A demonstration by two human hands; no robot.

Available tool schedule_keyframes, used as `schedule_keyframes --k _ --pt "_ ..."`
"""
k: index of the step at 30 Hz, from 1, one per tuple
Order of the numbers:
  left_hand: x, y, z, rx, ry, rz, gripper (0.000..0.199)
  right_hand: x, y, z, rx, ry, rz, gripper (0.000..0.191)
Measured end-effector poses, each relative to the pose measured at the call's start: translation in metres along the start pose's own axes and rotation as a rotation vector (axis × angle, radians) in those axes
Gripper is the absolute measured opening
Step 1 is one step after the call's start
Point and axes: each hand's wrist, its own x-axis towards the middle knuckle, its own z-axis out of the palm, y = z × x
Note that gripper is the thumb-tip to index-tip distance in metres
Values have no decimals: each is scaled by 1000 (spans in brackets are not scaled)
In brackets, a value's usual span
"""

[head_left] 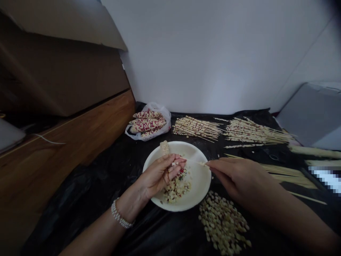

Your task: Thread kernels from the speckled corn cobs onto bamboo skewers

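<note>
A white bowl (198, 188) holds loose corn kernels (177, 188) and a bare cob piece (164, 147) at its upper left rim. Above the bowl, my left hand (163, 172) is palm up with a few kernels in its curled fingers, its thumb and fingertip pinching one kernel-side end of a thin line that looks like a thread or thin stick (190, 161). At the bowl's right rim, my right hand (231, 172) pinches the other end, where a few pale kernels (203, 164) sit by the fingertips.
Behind the bowl lie a plastic bag of speckled corn cobs (147, 122) and two piles of kernel-covered sticks (197, 127). Bare sticks (290, 170) lie under and beyond my right forearm. A heap of pale seeds (223, 222) rests on the black plastic sheet (106, 192).
</note>
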Motion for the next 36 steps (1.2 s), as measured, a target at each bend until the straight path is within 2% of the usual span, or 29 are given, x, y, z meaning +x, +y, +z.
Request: schedule_keyframes --k 4,10,19,31,36 --pt "-1 3 -3 -65 -58 -20 18 -1 0 -2 11 13 -13 30" --pt "-2 4 1 -64 0 -10 26 0 0 -3 7 30 1 29" --pt "2 2 -4 -62 -17 16 11 0 3 -1 12 36 -1 31" --pt "3 -1 -8 -51 20 32 16 0 1 0 15 44 -4 29" --pt "2 -1 -3 -65 42 40 16 0 0 1 19 50 -15 30"
